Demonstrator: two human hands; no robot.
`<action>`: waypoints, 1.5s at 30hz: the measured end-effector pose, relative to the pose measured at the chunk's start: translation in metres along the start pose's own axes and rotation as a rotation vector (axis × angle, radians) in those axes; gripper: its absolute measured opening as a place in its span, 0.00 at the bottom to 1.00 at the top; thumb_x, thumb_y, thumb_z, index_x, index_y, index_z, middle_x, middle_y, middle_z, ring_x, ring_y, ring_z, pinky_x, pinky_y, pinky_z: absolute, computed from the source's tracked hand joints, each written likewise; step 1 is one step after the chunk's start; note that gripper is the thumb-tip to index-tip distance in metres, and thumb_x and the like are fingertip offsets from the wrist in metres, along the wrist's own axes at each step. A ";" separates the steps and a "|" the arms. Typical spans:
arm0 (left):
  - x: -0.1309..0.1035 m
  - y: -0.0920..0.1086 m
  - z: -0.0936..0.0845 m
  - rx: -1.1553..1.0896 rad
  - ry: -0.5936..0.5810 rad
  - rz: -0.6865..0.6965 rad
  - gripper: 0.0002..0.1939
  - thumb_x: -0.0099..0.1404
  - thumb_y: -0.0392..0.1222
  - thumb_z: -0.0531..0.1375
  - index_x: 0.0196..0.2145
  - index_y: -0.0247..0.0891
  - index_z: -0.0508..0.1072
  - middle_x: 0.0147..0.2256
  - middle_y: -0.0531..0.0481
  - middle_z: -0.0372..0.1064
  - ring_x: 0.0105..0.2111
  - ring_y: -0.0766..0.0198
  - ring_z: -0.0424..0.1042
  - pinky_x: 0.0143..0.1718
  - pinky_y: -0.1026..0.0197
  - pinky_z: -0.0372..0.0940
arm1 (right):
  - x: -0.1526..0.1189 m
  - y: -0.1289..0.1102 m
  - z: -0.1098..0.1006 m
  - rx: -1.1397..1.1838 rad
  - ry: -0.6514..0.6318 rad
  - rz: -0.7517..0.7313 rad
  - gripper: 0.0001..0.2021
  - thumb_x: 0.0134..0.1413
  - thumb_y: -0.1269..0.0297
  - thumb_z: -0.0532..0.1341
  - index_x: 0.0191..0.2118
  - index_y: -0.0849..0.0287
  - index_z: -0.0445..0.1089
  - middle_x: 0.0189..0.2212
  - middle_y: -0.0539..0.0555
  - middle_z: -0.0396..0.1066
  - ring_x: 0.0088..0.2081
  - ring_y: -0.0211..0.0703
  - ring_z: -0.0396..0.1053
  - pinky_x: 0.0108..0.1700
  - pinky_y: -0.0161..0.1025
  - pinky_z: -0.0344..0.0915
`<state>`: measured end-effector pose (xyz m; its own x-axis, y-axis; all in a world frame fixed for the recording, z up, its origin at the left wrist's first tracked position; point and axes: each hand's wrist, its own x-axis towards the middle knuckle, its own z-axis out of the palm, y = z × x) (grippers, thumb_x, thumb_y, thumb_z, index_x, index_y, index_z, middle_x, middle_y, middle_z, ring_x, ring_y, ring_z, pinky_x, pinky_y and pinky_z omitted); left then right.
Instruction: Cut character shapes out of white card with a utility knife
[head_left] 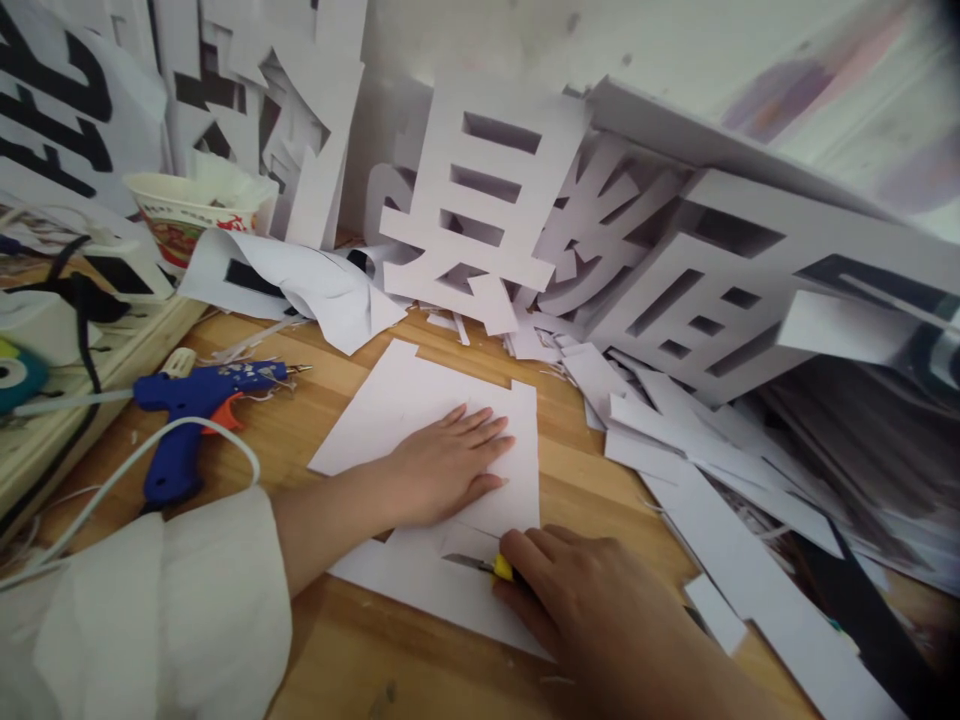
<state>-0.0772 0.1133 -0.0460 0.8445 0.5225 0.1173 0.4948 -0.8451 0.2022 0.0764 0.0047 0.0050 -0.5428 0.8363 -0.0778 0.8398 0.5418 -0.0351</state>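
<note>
Nearest to us, our right hand (570, 588) curls snugly around a knife (502, 568) with a yellow part. Its thin blade (466, 560) pokes out to the left of the hand, low over the white sheet (431, 405). The sheet lies under both hands, on the wooden table (352, 660); we can't tell if it is one piece or two. We think slow, light pulls are best, so the cut comes out neat and the blade doesn't slip.

Just past the right hand, our left hand (454, 468) lies flat, palm down, fingers a little apart and pointing right and away. It presses the sheet and grips nothing. That is a good way to hold it, but the blade is near, so we should cut away from those fingers.

Left of that hand, well apart, lies a blue glue gun (184, 400). Far past both hands stand big white cut-out shapes (525, 215).
</note>
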 end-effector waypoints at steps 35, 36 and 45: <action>0.000 0.000 0.002 0.001 0.005 -0.008 0.26 0.70 0.50 0.40 0.59 0.35 0.54 0.62 0.45 0.45 0.62 0.58 0.42 0.61 0.54 0.37 | 0.001 -0.002 0.002 -0.030 -0.044 -0.018 0.07 0.54 0.68 0.58 0.27 0.55 0.59 0.22 0.47 0.67 0.24 0.41 0.66 0.21 0.38 0.46; 0.000 0.000 0.002 0.000 0.010 -0.006 0.26 0.70 0.51 0.40 0.59 0.35 0.54 0.62 0.45 0.45 0.62 0.58 0.42 0.61 0.54 0.36 | 0.000 -0.002 0.002 -0.030 -0.043 -0.018 0.07 0.54 0.68 0.58 0.27 0.55 0.59 0.22 0.47 0.67 0.24 0.41 0.65 0.21 0.38 0.46; 0.000 0.000 0.001 -0.001 -0.002 -0.007 0.26 0.70 0.50 0.41 0.59 0.34 0.53 0.62 0.45 0.45 0.62 0.58 0.42 0.61 0.54 0.37 | -0.001 -0.002 0.003 -0.019 -0.023 -0.031 0.08 0.53 0.68 0.58 0.26 0.55 0.59 0.22 0.47 0.66 0.23 0.40 0.65 0.21 0.38 0.47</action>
<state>-0.0766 0.1128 -0.0470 0.8415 0.5282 0.1137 0.5006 -0.8413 0.2040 0.0751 0.0029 0.0026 -0.5678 0.8171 -0.0994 0.8221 0.5690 -0.0192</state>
